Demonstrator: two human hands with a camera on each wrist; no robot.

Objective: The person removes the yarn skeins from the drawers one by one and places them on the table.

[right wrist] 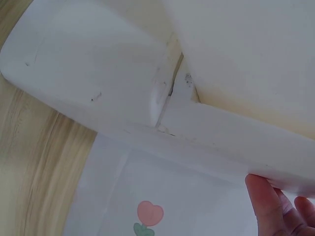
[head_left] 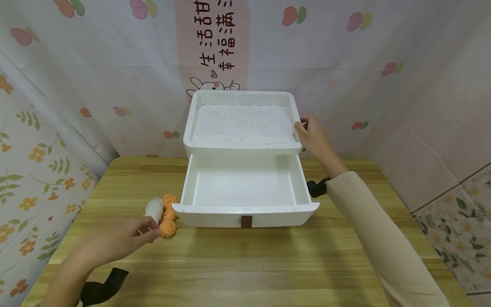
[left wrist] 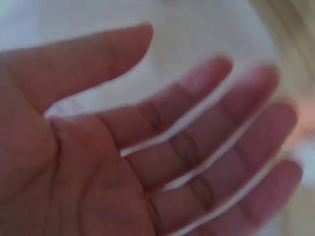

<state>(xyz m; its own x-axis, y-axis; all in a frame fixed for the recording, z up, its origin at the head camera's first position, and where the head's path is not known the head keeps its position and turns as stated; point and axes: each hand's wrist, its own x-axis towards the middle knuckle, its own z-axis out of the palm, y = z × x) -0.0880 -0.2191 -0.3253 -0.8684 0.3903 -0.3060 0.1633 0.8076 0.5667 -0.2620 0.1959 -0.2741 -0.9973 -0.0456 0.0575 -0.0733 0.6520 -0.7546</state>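
A white plastic drawer box [head_left: 244, 147] stands at the back of the table, a shallow tray forming its top. Below that its drawer [head_left: 245, 183] is pulled out, with a bare white inside and a brown tab on the front. My right hand [head_left: 314, 138] grips the right side of the box near the top rim; fingertips [right wrist: 265, 196] touch its edge in the right wrist view. Left of the drawer lie several orange yarn balls [head_left: 168, 228] and a white yarn ball [head_left: 154, 209]. My left hand [head_left: 124, 238] hovers nearest these, fingers loosely extended, holding nothing.
The box stands on a wooden table [head_left: 245, 264]. Behind it hangs a printed curtain [head_left: 330, 55], with floral cloth [head_left: 34, 192] along the left. Black wrist straps [head_left: 101, 290] show on both arms.
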